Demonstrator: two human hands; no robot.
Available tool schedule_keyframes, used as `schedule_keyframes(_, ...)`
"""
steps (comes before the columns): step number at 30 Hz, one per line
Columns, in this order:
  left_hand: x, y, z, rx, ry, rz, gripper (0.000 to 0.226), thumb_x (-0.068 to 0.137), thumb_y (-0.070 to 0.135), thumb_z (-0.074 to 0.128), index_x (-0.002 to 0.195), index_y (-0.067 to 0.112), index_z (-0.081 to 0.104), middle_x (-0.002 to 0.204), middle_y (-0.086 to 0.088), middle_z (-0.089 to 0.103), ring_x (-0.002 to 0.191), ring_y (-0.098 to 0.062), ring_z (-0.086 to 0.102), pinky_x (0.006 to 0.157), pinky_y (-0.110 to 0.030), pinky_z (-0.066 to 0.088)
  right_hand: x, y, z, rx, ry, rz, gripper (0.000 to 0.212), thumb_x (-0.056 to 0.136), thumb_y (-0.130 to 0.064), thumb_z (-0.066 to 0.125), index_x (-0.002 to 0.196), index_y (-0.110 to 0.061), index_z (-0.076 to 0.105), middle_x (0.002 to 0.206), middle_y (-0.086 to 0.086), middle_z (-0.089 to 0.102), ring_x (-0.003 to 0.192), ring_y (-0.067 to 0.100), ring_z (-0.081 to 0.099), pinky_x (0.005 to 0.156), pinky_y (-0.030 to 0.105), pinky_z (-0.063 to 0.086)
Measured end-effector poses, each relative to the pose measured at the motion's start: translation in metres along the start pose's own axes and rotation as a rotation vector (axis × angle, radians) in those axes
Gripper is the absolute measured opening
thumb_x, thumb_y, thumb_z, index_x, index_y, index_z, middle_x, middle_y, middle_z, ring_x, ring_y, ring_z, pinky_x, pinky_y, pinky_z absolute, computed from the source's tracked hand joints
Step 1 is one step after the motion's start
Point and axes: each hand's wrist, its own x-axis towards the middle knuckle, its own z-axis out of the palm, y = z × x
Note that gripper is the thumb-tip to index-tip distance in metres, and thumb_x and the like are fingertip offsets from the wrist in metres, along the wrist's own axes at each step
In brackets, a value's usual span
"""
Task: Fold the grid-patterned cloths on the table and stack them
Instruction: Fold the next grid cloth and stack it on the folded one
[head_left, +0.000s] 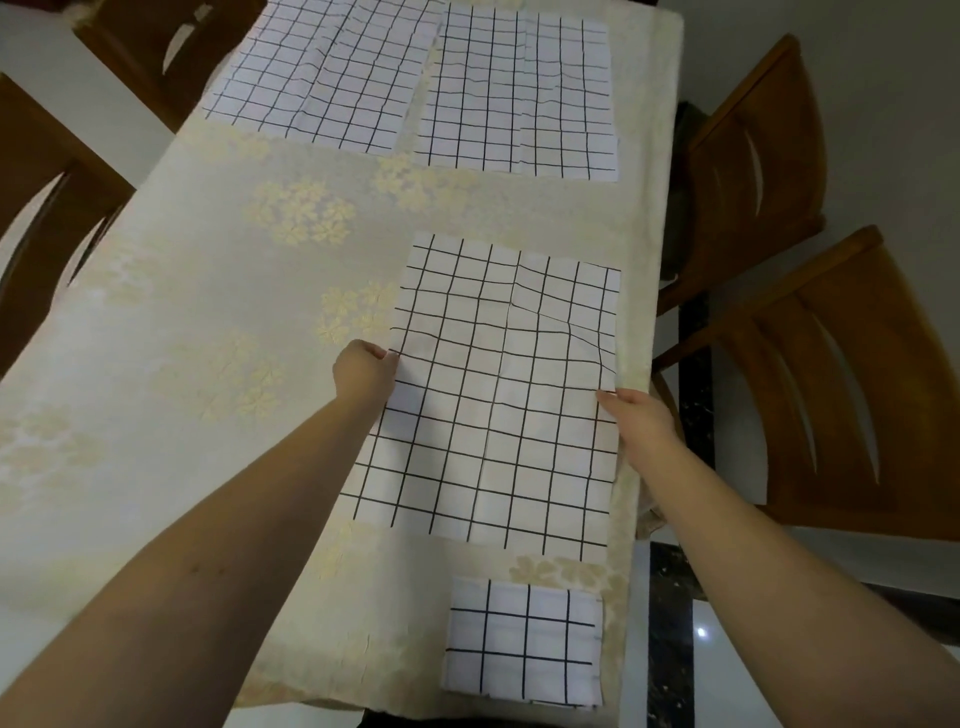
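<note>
Both hands, left (365, 370) and right (640, 413), pinching opposite side edges of spread grid cloth (493, 395)

Table (218, 312), covered by a cream leaf-patterned tablecloth (156, 467). Four grid cloths are laid on it: two spread flat at the far end, left (322, 73) and right (519, 93); one spread near the right edge (493, 405); one folded small at the near right (522, 642).
</note>
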Motion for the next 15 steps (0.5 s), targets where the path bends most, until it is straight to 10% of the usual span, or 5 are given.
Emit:
schedule_keyframes(10, -0.022, -0.011, -0.028, -0.523, -0.127, 0.097, 0.041, 0.088, 0.018, 0.068, 0.125, 0.028, 0.053, 0.091, -0.001, 0.066, 0.083, -0.017, 0.064, 0.074, -0.028, 0.048, -0.026, -0.019, -0.026, 0.082, -0.039, -0.098, 0.054, 0.082, -0.025, 0.075, 0.131, -0.029, 0.053, 0.131, 0.004, 0.053, 0.114, 0.027, 0.056, 0.101, 0.048, 0.048)
schedule_keyframes(15, -0.024, -0.013, -0.051, -0.576, -0.255, 0.177, 0.034, 0.084, 0.013, 0.073, 0.111, 0.034, 0.066, 0.093, -0.007, 0.061, 0.082, -0.020, 0.061, 0.074, -0.036, 0.049, -0.040, -0.029, -0.042, 0.102, -0.125, -0.185, 0.019, 0.088, -0.021, 0.069, 0.102, -0.033, 0.067, 0.121, 0.005, 0.062, 0.107, 0.022, 0.062, 0.095, 0.037, 0.051)
